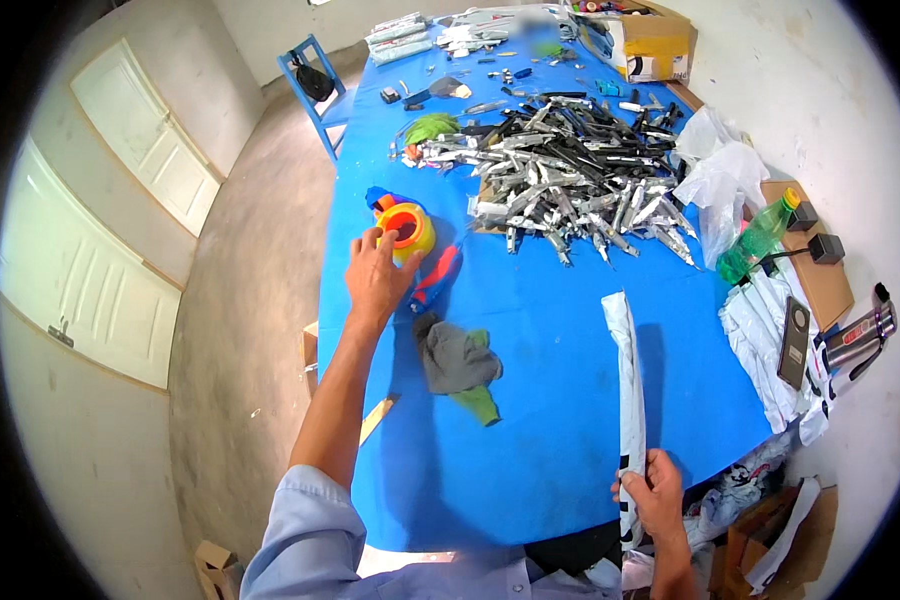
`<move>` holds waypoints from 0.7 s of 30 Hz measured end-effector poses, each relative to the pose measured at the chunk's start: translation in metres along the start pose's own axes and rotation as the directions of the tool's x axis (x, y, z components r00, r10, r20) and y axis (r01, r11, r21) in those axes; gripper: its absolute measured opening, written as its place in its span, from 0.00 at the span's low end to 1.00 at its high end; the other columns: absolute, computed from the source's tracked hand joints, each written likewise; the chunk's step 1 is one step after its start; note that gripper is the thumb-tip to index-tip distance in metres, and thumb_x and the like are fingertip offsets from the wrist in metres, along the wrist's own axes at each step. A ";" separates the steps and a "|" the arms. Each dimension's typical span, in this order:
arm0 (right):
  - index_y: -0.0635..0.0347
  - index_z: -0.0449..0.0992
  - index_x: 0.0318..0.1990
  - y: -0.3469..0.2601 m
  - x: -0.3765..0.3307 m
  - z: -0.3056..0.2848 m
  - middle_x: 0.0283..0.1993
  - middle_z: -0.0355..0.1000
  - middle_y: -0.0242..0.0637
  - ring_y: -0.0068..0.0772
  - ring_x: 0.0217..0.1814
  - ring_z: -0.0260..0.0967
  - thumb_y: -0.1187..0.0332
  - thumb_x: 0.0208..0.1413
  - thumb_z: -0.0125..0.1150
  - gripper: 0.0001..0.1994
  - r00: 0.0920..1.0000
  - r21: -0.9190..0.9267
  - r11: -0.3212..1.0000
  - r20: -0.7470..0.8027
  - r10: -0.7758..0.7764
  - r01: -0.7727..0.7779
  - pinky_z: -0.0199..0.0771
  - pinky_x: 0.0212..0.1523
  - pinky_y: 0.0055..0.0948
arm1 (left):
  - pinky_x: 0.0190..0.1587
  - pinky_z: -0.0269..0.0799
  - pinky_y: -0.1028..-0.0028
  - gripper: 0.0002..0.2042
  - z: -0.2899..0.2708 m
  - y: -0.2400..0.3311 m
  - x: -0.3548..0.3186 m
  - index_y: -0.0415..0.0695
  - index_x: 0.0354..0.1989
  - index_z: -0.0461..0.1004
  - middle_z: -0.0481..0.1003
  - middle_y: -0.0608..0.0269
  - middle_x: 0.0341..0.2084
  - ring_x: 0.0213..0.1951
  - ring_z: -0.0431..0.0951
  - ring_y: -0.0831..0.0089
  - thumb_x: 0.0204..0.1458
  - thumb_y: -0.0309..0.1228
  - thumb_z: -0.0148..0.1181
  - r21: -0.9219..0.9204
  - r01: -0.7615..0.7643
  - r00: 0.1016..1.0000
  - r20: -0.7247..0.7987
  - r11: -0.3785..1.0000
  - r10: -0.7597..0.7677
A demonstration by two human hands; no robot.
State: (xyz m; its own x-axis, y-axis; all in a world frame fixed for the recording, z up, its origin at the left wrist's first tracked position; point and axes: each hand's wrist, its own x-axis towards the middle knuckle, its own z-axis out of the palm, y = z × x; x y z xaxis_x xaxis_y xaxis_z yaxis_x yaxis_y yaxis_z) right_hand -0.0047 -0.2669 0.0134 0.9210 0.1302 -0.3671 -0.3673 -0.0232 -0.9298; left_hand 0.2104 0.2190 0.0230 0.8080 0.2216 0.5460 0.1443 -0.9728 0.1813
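Observation:
My left hand (377, 275) is at a yellow and orange roll of tape (422, 236) near the table's left edge, fingers and thumb curled round its near side. In my right hand (658, 492), at the near right edge, is a long narrow package wrapped in white plastic (625, 385), its far end pointing away from me. Beside the tape lies a red and blue cutter-like tool (437, 278), its exact kind unclear. A grey and green cloth glove (455, 357) rests between my arms on the blue table cover (540, 440).
A large heap of silver and black wrapped pieces (570, 170) covers the table's far middle. Along the right stand a green bottle (760, 240), a phone (794, 342) and a steel flask (858, 330). A cardboard box (655, 45) and a blue chair (320, 95) are farther back.

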 end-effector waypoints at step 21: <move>0.71 0.68 0.52 0.004 0.000 0.002 0.42 0.78 0.43 0.28 0.39 0.80 0.73 0.65 0.64 0.14 0.999 0.085 0.996 0.039 0.025 -0.028 0.84 0.37 0.31 | 0.51 0.79 0.61 0.25 0.032 -0.038 0.053 0.33 0.55 0.76 0.84 0.44 0.39 0.42 0.86 0.54 0.50 0.36 0.65 -0.396 0.344 0.932 0.036 0.852 -0.360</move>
State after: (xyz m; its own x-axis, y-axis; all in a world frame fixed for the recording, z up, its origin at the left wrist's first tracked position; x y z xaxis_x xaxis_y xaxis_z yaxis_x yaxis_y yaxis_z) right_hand -0.0065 -0.2647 0.0096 0.9058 0.1680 -0.3889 -0.4028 0.0571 -0.9135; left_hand 0.2663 0.2654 0.0192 0.7218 0.5542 0.4145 0.1747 -0.7255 0.6657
